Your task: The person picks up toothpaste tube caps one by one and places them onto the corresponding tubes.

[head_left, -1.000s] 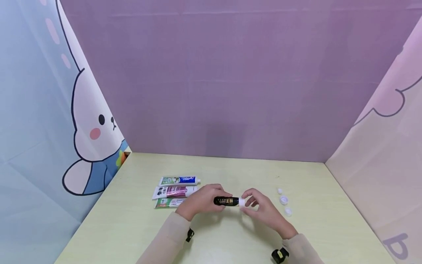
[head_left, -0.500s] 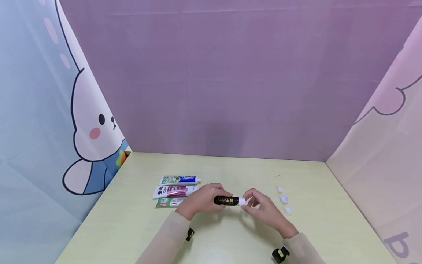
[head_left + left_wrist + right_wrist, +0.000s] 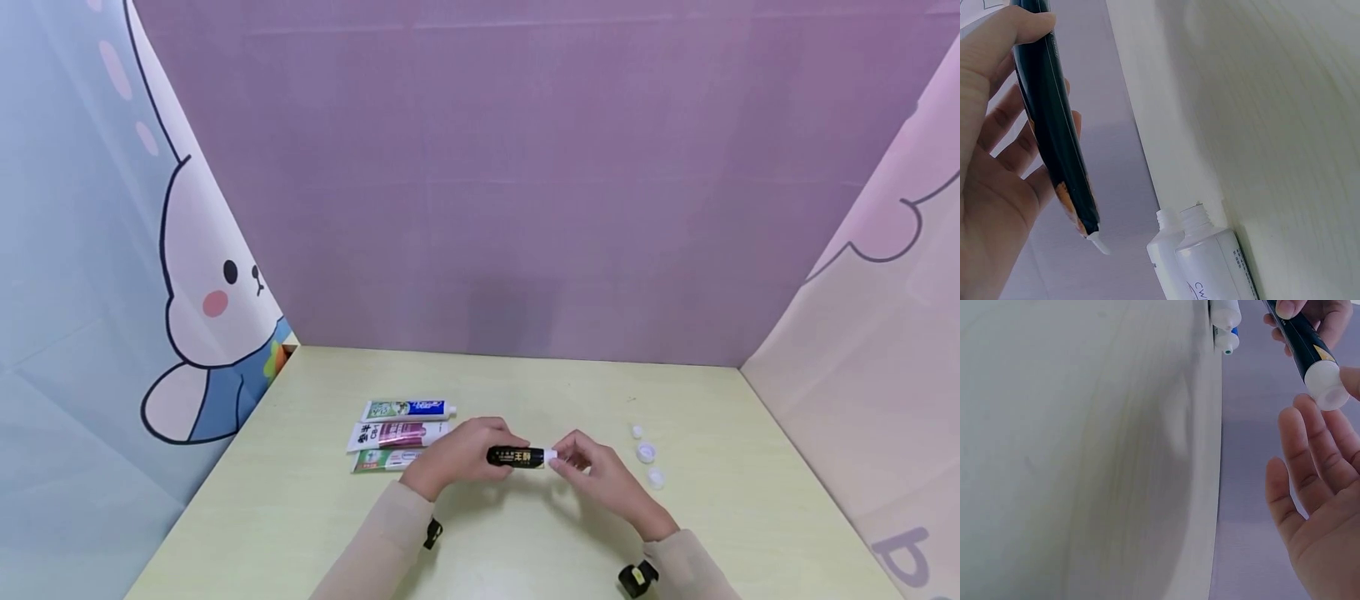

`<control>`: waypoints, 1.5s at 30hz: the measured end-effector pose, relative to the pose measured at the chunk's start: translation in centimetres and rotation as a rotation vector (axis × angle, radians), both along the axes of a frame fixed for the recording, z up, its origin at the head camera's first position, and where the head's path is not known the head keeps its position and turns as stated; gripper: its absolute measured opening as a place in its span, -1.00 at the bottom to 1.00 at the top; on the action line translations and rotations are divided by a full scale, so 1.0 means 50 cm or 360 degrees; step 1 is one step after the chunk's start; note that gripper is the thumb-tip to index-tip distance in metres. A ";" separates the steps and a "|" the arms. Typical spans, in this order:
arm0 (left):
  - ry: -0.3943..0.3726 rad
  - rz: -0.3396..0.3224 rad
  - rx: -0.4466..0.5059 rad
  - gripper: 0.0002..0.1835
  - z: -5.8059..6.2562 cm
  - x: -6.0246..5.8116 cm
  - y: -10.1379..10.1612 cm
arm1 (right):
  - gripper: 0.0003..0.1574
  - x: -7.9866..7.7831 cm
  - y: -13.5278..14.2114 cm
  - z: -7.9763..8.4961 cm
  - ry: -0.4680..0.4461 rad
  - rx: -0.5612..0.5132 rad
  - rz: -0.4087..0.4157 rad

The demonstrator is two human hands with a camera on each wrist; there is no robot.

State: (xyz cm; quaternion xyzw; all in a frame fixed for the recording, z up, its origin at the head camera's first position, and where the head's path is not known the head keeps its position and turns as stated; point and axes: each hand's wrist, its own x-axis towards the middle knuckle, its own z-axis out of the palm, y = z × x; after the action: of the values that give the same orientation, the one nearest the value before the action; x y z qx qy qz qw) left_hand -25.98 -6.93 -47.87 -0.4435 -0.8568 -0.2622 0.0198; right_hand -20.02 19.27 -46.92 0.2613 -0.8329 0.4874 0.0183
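In the head view my left hand point(image 3: 474, 451) grips a black toothpaste tube point(image 3: 515, 457) with gold lettering, held level above the table. Its white cap point(image 3: 1324, 384) points right, and my right hand point(image 3: 606, 477) pinches it between thumb and fingertips. The right wrist view has the cap still at the tube's end, thumb on one side, other fingers spread behind. Left of my left hand lie three more toothpaste tubes: a blue-and-green one point(image 3: 408, 409), a white-and-purple one point(image 3: 402, 434) and a green one point(image 3: 386, 460), partly covered by that hand.
Three loose white caps, a small one point(image 3: 637, 432), a larger one point(image 3: 646, 452) and another point(image 3: 656, 478), lie in a column right of my right hand. Bare threaded necks point(image 3: 1195, 215) show in the left wrist view. A purple cloth point(image 3: 517, 192) stands behind the pale table point(image 3: 525, 550).
My right fingertips have closed in further around the white cap, covering more of it. The black tube's lettering has turned slightly. The other tubes and loose caps have stayed put.
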 end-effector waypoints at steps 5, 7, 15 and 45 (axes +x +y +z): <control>0.0000 -0.0003 0.0005 -0.56 -0.001 0.001 0.000 | -0.79 0.000 0.000 0.000 -0.0007 -0.0006 -0.0001; 0.0003 -0.0001 0.0010 -0.55 0.000 0.001 0.000 | -0.70 0.000 -0.002 0.001 0.0014 -0.0006 0.0005; -0.0012 -0.0008 0.0033 -0.55 0.001 0.000 0.001 | -0.64 0.001 -0.006 0.001 0.0040 -0.0023 0.0020; -0.0044 0.0020 0.0025 -0.56 0.000 0.003 0.001 | -0.92 0.002 -0.012 0.003 0.0201 -0.0044 0.0165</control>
State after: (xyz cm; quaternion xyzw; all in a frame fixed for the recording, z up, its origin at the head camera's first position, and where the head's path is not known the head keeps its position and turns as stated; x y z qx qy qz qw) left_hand -25.83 -6.86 -47.86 -0.4342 -0.8578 -0.2749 0.0130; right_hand -19.94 18.66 -46.79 0.3341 -0.8086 0.4818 0.0490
